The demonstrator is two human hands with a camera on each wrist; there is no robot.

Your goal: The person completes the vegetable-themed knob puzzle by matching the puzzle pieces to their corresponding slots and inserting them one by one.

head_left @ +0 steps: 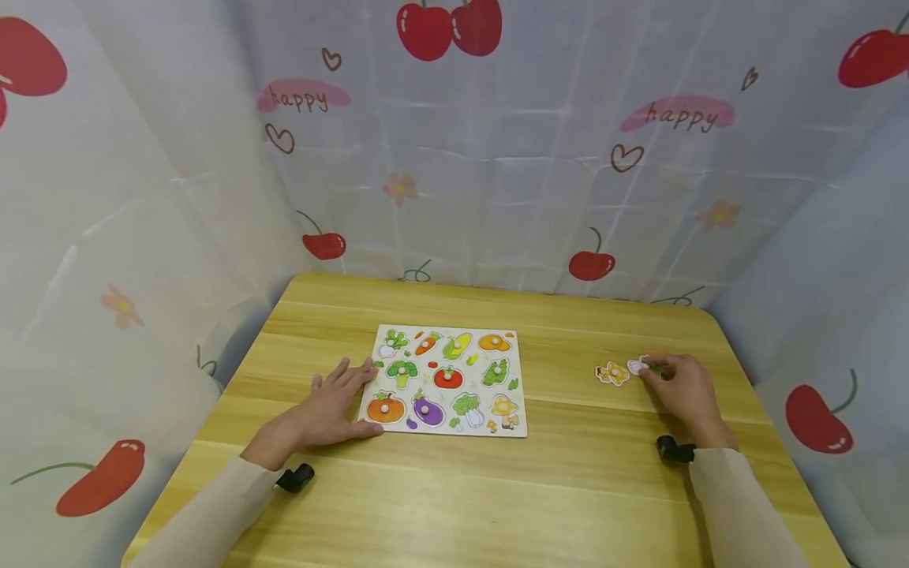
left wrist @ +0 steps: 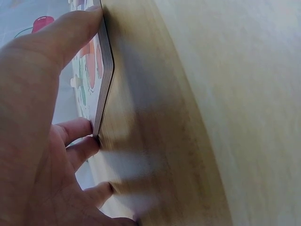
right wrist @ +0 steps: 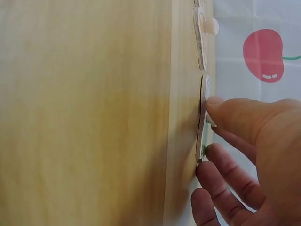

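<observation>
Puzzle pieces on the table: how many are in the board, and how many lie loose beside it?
Pieces in the puzzle board: 10
Loose mushroom piece: 1
Loose piece that the right hand pinches: 1
Total: 12

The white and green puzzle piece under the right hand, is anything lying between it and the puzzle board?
One thing: the yellow flat wooden puzzle piece lies just left of the white and green puzzle piece, towards the white vegetable puzzle board. Beyond it only bare wooden table shows. The right hand already touches the piece.
</observation>
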